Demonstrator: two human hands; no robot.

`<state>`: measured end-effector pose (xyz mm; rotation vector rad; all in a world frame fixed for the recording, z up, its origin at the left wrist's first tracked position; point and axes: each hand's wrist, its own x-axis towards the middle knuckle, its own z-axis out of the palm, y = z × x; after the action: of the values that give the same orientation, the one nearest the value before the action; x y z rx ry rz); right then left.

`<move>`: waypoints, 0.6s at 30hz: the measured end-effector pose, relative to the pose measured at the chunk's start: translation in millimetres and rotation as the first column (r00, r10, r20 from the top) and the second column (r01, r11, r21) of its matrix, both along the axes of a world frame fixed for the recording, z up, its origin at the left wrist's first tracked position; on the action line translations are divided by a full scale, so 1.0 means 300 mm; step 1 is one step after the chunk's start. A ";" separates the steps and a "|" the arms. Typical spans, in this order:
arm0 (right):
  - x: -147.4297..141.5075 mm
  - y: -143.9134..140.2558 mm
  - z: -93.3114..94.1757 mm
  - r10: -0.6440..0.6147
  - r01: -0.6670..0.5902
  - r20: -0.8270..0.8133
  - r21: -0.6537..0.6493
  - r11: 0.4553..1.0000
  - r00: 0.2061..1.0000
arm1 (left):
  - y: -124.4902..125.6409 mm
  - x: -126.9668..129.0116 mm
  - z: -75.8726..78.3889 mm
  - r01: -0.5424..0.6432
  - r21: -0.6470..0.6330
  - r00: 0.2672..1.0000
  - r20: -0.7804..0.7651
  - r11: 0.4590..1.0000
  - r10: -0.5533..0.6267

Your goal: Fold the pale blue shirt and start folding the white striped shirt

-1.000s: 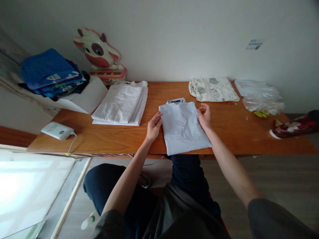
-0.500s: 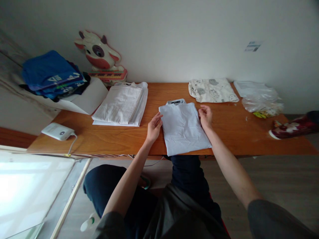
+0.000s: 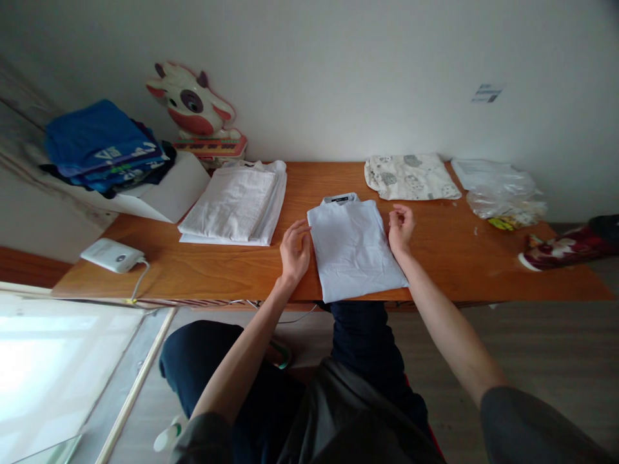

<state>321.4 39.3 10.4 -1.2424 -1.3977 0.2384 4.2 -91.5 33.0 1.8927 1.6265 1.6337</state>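
Folded collared shirt (image 3: 355, 248): lay flat, its lower hem at the wooden table's (image 3: 232, 270) front edge.
Left hand (image 3: 294, 251): fingers half-bent, pinching nothing; from where I stood, I couldn't tell whether they touched cloth.
Right hand (image 3: 400, 229): fingers loosely curled beside the shirt, holding nothing.
Table-edge risk: a brushing right forearm (image 3: 445, 322) might have dragged folds loose.

A shirt (image 3: 358, 248) lies at the front edge of a surface (image 3: 232, 274), between a left hand (image 3: 294, 251) and a right hand (image 3: 401, 231). Left of it sit a garment stack (image 3: 232, 200), a device (image 3: 112, 254) near the front corner, a box (image 3: 186, 183) bearing a clothes pile (image 3: 104, 145), and a toy (image 3: 200, 109) behind. A cloth (image 3: 411, 177) lies behind to the right, with a plastic bag (image 3: 507, 200) and bottle (image 3: 565, 245) farther right.
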 end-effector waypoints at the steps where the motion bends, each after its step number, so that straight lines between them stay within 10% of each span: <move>1: 0.007 -0.004 0.004 0.014 -0.014 0.013 -0.003 1.000 1.000 | 0.003 -0.014 0.010 0.004 0.010 0.997 -0.075 1.000 -0.003; 7: 0.105 -0.054 0.020 0.093 -0.109 0.399 0.017 0.994 0.912 | 0.019 -0.126 0.022 -0.014 0.022 0.903 -0.429 1.000 0.022; 18: 0.111 -0.106 0.036 0.052 -0.048 0.683 -0.024 0.999 0.729 | -0.017 -0.139 -0.004 -0.042 0.028 0.880 -0.473 0.999 0.050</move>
<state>354.6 7.6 21.2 -1.3621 -2.0679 -0.2190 -37.4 -96.6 31.9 2.4219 1.8374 1.2577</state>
